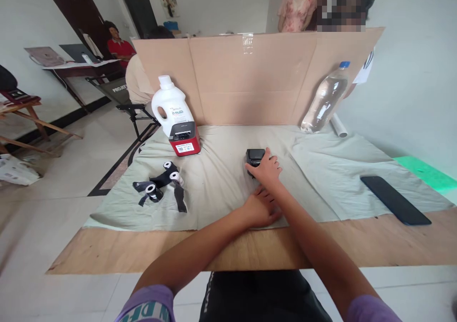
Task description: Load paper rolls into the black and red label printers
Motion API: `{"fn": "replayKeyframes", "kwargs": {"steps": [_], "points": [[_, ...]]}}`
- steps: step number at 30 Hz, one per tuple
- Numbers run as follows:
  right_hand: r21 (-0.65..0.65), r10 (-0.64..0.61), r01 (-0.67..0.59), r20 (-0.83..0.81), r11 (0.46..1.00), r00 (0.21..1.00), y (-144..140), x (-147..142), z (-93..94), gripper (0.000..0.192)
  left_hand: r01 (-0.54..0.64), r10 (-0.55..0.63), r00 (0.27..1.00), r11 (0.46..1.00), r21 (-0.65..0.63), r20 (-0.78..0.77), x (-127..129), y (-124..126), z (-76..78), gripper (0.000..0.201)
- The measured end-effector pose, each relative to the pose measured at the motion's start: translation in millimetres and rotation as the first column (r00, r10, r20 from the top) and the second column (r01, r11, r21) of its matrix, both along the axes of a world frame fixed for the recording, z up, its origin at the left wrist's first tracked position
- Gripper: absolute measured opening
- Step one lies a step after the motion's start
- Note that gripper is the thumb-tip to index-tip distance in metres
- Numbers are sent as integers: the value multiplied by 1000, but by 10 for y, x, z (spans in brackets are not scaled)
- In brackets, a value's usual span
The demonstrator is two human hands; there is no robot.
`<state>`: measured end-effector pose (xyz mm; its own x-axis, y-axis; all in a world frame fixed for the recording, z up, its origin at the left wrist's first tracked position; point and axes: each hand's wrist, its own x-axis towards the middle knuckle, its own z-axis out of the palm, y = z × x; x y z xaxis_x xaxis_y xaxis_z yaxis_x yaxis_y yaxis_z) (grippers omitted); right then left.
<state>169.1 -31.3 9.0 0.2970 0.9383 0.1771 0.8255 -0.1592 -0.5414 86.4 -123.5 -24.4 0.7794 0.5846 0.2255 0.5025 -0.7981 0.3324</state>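
A small black box-shaped device (pixel 254 154) stands near the middle of the cloth; its exact kind is hard to make out. My right hand (pixel 268 169) grips it from the near right side, thumb at its left and fingers at its right. Closer to me, my left hand (pixel 260 208) rests on the cloth with fingers stretched out, partly covered by my right forearm. It appears to hold nothing. Several small black rolls (pixel 154 193) with white cores and loose dark strips lie to the left. Behind them stands a red and black printer-like box (pixel 184 141).
A white detergent jug (pixel 173 105) and a clear bottle (pixel 326 100) lean near the cardboard screen (pixel 250 84). A white tube (pixel 338 125) lies by the bottle. To the right are a black phone (pixel 395 200) and a green sheet (pixel 426 172). Several people are beyond the screen.
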Motion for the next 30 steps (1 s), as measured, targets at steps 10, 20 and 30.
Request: {"fn": "replayKeyframes", "kwargs": {"steps": [10,20,30], "points": [[242,339,-252,-462,937,820,593,673,-372,58,-567,652,692,757,-324,310,-456,767,609,25],[288,414,-332,-301,898,859,613,693,-461,50,-302,613,788,310,-901,-54,-674,1699,445,72],[272,412,-334,-315,902,855,592,676,-451,58,-250,660,751,316,-915,23,-684,1760,288,63]]}}
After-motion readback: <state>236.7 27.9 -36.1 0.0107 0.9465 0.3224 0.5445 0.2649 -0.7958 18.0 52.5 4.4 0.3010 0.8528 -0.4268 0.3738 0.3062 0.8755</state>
